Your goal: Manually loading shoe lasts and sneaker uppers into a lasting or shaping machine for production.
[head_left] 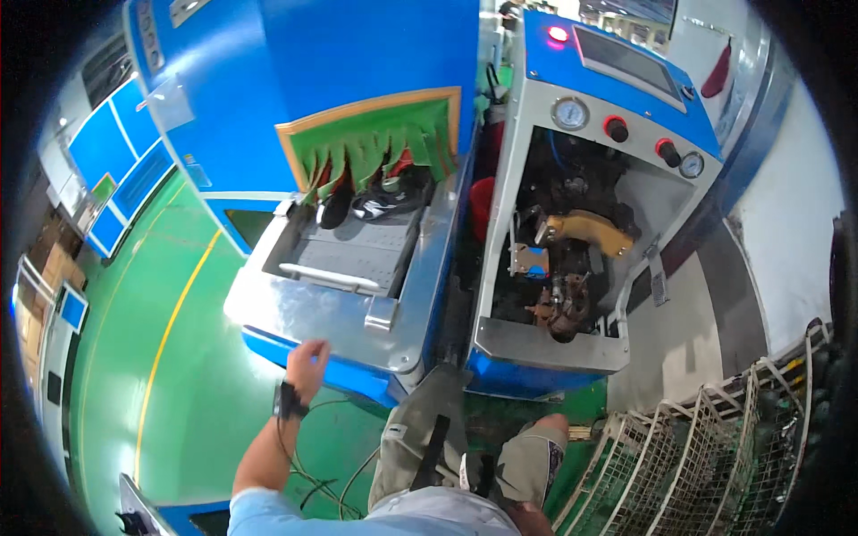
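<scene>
My left hand [307,370] hangs just in front of the metal front edge of a conveyor machine [295,310], its fingers loosely bent, with nothing seen in them. A dark band sits on that wrist. On the grey conveyor belt [353,253], under a green strip curtain [366,147], lie a dark shoe [335,207] and a black shoe with a white mark [386,204]. Both stand partly beneath the curtain, beyond my hand's reach at this moment. My right hand is out of sight; only a bit of skin shows low beside my leg.
To the right stands a blue and grey press machine [554,335] with gauges, knobs, a lit red button [558,34] and an open cavity. Wire racks [688,464] fill the lower right. Loose cables [326,487] lie on the green floor [170,357] by my legs.
</scene>
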The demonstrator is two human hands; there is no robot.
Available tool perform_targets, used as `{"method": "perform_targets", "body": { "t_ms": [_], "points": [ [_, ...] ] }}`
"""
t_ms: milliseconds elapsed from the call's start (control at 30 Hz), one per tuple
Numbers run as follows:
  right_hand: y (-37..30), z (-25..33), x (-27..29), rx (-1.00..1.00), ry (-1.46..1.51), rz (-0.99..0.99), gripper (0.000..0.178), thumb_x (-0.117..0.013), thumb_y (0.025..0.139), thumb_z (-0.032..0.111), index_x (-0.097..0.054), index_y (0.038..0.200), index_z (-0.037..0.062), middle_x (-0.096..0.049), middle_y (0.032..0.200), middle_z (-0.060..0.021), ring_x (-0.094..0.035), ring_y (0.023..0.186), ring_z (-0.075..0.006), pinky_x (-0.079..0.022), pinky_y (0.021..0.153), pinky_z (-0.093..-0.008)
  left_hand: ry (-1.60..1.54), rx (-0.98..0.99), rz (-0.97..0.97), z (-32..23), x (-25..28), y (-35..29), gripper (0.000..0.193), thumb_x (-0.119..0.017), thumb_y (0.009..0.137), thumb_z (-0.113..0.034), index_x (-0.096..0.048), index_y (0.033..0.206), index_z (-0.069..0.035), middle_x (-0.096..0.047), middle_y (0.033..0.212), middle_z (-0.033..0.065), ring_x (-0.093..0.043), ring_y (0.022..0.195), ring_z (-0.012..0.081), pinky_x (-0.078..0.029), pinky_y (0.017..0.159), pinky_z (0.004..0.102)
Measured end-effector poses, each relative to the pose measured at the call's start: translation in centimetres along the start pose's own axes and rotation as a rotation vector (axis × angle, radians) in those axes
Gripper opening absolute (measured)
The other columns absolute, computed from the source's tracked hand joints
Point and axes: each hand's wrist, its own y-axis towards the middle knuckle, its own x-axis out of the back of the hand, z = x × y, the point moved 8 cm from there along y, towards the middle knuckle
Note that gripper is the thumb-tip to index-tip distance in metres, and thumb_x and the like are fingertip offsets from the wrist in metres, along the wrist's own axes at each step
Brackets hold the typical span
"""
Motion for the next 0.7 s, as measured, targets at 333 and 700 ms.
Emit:
{"method": "perform_targets", "body": {
  "t_ms": [333,700],
  "points": [
    [-2.4,10.6,8.0,0.13,-0.215,-0.197,0.041,-0.059,0.101,0.034,-0.068,0.121,-0.0003,-0.072,0.106,-0.0178,-0.068,0.097,-0.0338,-0.051,0.088,-0.0416,0.094,-0.082,0.215,3.4,-8.4,18.1,0.057,-0.07,0.082,-0.025,-0.056,0.129,0.004,-0.067,0.116,0.025,-0.065,0.107,0.0389,-0.052,0.091,0.0434],
    [7.2,4.7,10.2,-0.024,-0.112,-0.071,0.042,-0.06,0.093,0.044,-0.066,0.111,0.0066,-0.067,0.11,-0.0203,-0.065,0.102,-0.0361,-0.051,0.084,-0.0461,-0.018,-0.15,0.067,2.9,-20.1,37.9,0.113,-0.093,0.056,-0.034,-0.036,0.146,0.004,-0.05,0.14,0.0263,-0.05,0.13,0.0404,-0.042,0.109,0.0432]
  ]
}}
